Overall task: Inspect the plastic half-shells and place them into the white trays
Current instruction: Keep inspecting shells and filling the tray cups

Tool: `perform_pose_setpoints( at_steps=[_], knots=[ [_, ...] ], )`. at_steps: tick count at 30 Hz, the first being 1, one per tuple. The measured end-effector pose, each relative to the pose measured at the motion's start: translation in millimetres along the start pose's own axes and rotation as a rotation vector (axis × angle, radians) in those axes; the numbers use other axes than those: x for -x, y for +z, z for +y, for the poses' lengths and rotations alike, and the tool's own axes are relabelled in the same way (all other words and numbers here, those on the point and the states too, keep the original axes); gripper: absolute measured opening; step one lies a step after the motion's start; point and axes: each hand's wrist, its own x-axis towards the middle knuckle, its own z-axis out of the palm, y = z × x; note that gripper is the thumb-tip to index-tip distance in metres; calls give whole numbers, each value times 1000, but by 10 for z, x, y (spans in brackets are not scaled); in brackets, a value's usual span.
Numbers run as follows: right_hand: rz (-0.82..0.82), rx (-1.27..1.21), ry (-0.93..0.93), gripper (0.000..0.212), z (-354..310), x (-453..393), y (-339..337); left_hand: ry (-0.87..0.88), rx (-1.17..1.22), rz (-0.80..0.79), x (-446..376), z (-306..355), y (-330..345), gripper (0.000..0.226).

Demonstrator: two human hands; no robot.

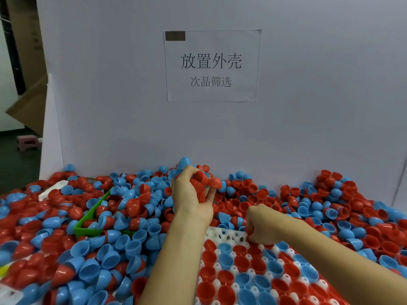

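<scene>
At the centre of the frame the left hand (191, 194) grips a clutch of red half-shells (201, 183) (a blue one pokes out on top) above the heap. The right hand (261, 225), fingers curled, pinches something red at the far edge of the white tray (224, 235), lower right, whose pockets already hold red and blue shells.

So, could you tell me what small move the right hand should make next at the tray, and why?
Probably take a shell from the stack in the left hand and seat it in one of the empty cells along the far edge of the white tray. The right hand sits curled at that edge, the nearer rows are already filled with red and blue shells, and the left hand grips several nested shells ready to pass.
</scene>
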Motion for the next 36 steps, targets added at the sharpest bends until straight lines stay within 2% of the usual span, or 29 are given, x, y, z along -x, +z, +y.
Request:
perform_pose_setpoints(
  at_steps=[4,7,9,12,14,17,20,23,26,28,33,36],
  knots=[
    [44,-35,11,15,10,96,-121,-29,20,-25,32,10,11,26],
    [223,-115,-16,15,-42,229,-302,-39,10,-40,40,-5,21,24],
    [382,-287,-80,7,-118,390,-423,-45,-6,-55,51,-20,28,17],
    [562,-617,-176,14,-295,646,-521,-63,-10,-51,92,-44,40,10],
    [647,-725,-203,13,-406,752,-528,-82,0,-54,119,-57,53,13],
    [698,-754,-214,17,-529,834,-489,-130,10,-78,125,-97,85,27],
    [750,-680,-191,31,-543,850,-453,-189,-19,-168,142,-158,117,24],
    [790,-549,-121,27,-489,842,-457,-228,-65,-295,194,-182,152,21],
    [792,-563,-88,25,-417,813,-444,-237,-75,-346,234,-193,168,28],
    [779,-577,-85,22,-382,801,-429,-239,-93,-339,233,-216,161,35],
    [813,-724,-51,10,-317,871,-494,-240,-16,-242,204,-171,152,36],
    [886,-837,-29,12,-214,946,-581,-211,-62,-207,180,-170,144,23]
  ],
)
